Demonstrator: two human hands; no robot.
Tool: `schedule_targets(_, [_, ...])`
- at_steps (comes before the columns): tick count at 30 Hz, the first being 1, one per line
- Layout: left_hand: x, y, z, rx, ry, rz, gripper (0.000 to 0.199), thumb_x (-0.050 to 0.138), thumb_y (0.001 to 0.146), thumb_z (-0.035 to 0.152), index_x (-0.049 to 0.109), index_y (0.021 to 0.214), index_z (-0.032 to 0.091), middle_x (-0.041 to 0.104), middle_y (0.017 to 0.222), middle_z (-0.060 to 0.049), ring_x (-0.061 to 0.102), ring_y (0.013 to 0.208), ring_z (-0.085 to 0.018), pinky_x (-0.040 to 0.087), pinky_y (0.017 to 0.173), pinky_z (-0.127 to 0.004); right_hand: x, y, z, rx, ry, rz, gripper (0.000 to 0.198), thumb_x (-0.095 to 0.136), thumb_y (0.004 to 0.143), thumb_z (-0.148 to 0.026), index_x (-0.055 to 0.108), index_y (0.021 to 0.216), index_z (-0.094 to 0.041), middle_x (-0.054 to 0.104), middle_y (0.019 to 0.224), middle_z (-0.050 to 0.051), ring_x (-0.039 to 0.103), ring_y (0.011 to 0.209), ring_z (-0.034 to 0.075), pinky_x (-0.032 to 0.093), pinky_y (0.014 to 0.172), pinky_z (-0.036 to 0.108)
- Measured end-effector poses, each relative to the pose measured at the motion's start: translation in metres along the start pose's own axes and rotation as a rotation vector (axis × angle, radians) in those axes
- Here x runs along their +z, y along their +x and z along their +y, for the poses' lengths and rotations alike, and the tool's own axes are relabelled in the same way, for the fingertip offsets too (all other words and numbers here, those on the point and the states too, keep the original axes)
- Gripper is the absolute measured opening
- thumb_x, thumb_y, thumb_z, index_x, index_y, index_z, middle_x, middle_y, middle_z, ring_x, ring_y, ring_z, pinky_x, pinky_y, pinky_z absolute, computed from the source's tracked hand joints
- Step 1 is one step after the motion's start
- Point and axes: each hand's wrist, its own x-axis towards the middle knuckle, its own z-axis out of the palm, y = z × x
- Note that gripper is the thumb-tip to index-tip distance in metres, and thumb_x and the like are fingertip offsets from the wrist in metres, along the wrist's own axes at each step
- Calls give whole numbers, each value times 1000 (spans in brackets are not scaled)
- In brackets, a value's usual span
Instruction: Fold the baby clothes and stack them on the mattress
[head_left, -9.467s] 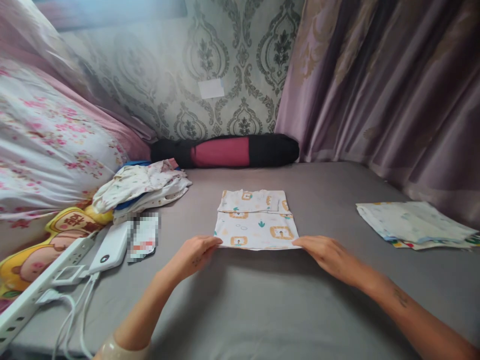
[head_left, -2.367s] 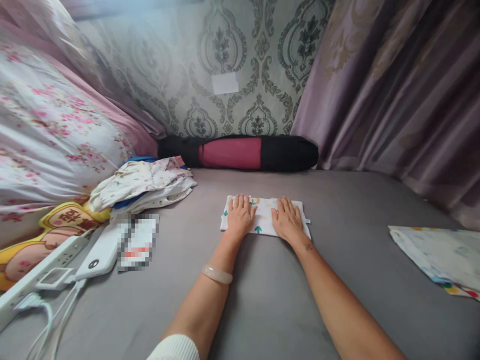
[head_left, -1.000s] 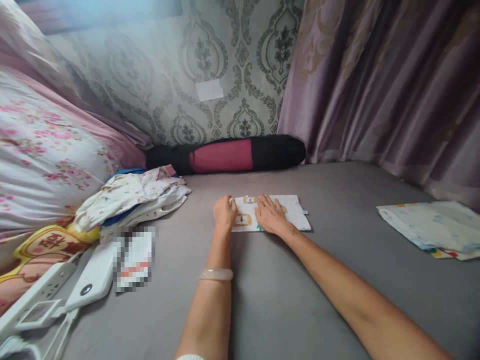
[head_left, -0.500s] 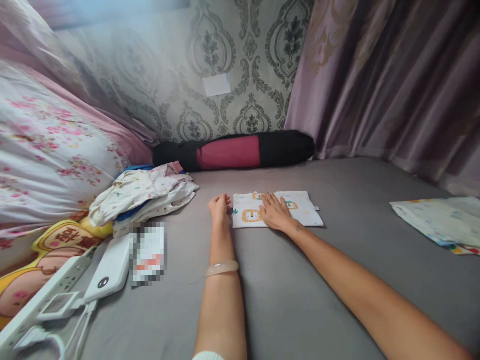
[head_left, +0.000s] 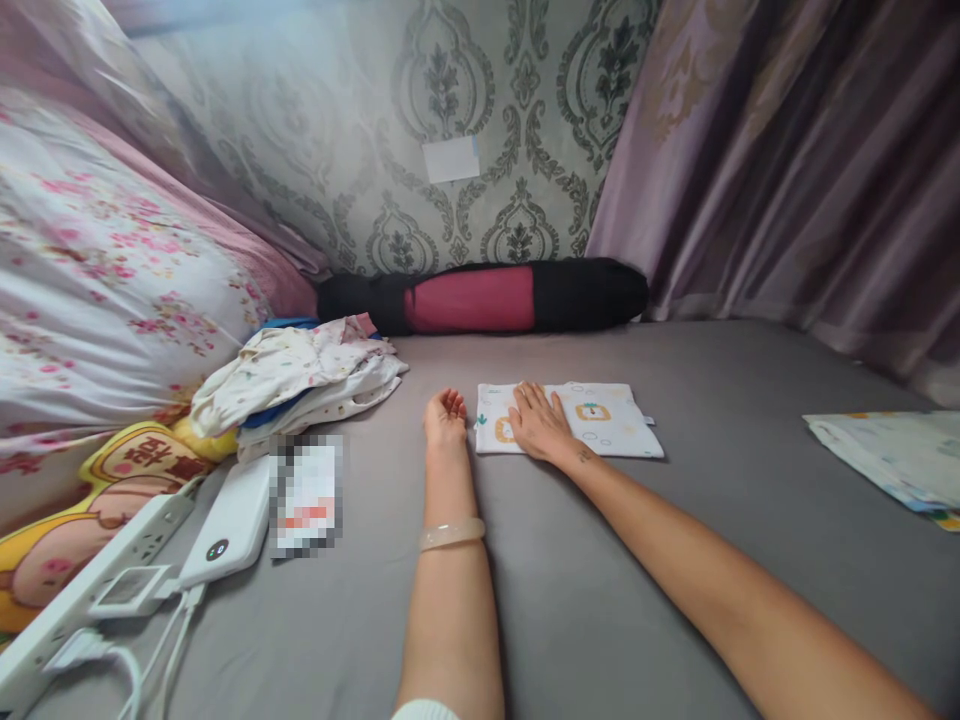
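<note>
A white folded cloth (head_left: 611,430) printed with yellow-orange lion faces and green leaves lies flat on the grey bed sheet, a small tag sticking out at its right edge. On its left half my right hand (head_left: 538,420) rests palm down, fingers stretched out flat. Just beyond the cloth's left edge is my left hand (head_left: 447,415), turned palm up with its fingers loosely curled and nothing visible in them. A pale bangle (head_left: 452,534) circles the left forearm.
A pile of clothes (head_left: 300,380) lies to the left, near a white power bank (head_left: 229,530), a power strip (head_left: 97,570) with cables, and a blurred-out packet (head_left: 307,500). A black and red roll (head_left: 480,298) lies along the wall. Another folded cloth (head_left: 892,455) is at right.
My right hand has shifted slightly left across the cloth, baring more of the right lion print. My left hand has turned palm up and its fingers have loosened. The view has swung slightly.
</note>
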Motion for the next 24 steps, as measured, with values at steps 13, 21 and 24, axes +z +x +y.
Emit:
schedule_targets(13, [0, -2, -1, -18, -41, -10, 12, 51, 77, 6, 52, 69, 15, 51, 63, 3, 50, 49, -4, 38, 49, -13, -5, 9, -19, -51, 16, -19, 57, 22, 95, -35, 32, 144, -7, 24, 153, 14, 16, 141, 26, 5, 113, 47])
schedule_targets(21, [-1, 1, -3, -21, -63, -24, 11, 51, 76, 6, 52, 71, 16, 52, 62, 3, 51, 48, -4, 39, 47, -13, 8, 10, -25, -54, 10, -8, 57, 23, 95, -35, 32, 144, -8, 28, 152, 12, 18, 140, 24, 5, 113, 45])
schedule_targets(24, [0, -1, -2, -25, -68, -12, 12, 50, 77, 6, 52, 70, 16, 51, 60, 3, 50, 47, -4, 38, 46, -14, 7, 10, -25, -55, -3, -14, 57, 24, 95, -34, 32, 144, -8, 28, 152, 12, 18, 141, 24, 4, 113, 44])
